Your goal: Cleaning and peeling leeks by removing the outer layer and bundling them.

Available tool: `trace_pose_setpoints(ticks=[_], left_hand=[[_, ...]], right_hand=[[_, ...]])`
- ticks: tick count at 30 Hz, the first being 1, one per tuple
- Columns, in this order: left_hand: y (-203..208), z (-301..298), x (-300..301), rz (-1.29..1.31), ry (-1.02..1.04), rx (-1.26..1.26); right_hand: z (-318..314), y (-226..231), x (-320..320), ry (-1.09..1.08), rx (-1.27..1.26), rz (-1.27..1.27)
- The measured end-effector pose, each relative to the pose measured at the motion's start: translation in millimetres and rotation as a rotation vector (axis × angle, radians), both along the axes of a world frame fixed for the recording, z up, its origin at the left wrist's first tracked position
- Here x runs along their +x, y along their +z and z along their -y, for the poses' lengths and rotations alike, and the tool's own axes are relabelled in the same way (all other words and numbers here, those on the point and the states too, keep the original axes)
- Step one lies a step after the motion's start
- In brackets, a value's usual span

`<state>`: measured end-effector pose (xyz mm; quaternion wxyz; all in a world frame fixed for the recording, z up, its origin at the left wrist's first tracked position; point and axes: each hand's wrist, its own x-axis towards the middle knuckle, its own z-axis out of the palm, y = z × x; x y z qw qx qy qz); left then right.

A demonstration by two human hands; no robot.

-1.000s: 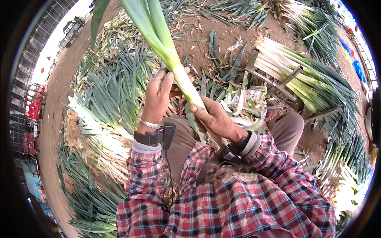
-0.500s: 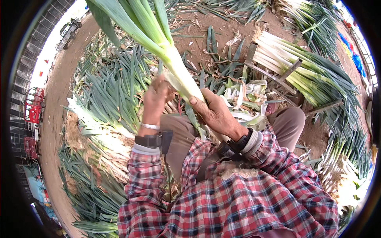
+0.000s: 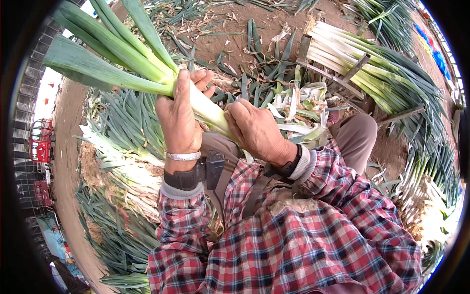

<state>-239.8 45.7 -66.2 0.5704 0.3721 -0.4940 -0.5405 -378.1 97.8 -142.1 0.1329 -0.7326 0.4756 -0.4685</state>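
A thick leek [image 3: 208,109] slants across in front of me, its green leaves fanning to the upper left and its white shaft running down to the right. My left hand [image 3: 180,117] is at the neck where the leaves split, thumb laid over it and fingers reaching round the far side. Lower on the white shaft, my right hand [image 3: 257,130] is closed around it in a fist. The root end is hidden behind that hand. Peeled pale leek leaves [image 3: 303,103] lie on the ground beyond my right hand.
A metal rack [image 3: 338,78] at the right holds a stack of trimmed leeks [image 3: 362,63]. To my left lies a large heap of untrimmed leeks [image 3: 127,122]. More rooted leeks [image 3: 416,196] lie at the far right. Red vehicles [image 3: 41,139] stand at the left rim.
The leek has tilted toward the left and lower. My left hand, blurred beside the shaft before, has its thumb over the neck now. My right hand still grips the shaft.
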Motion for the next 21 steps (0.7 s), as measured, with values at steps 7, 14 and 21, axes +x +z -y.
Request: trace_pose_setpoints(ticks=[7,14,21], left_hand=[[9,-7,5,-0.120,-0.115,0.041],[6,-14,0,-0.113,-0.139,0.057],[4,-10,7,0.050,-0.102,0.052]], right_hand=[[-1,20,-7,0.298,0.122,0.483],[14,28,-27,0.437,0.342,0.499],[13,25,-23,0.407,0.237,0.385]])
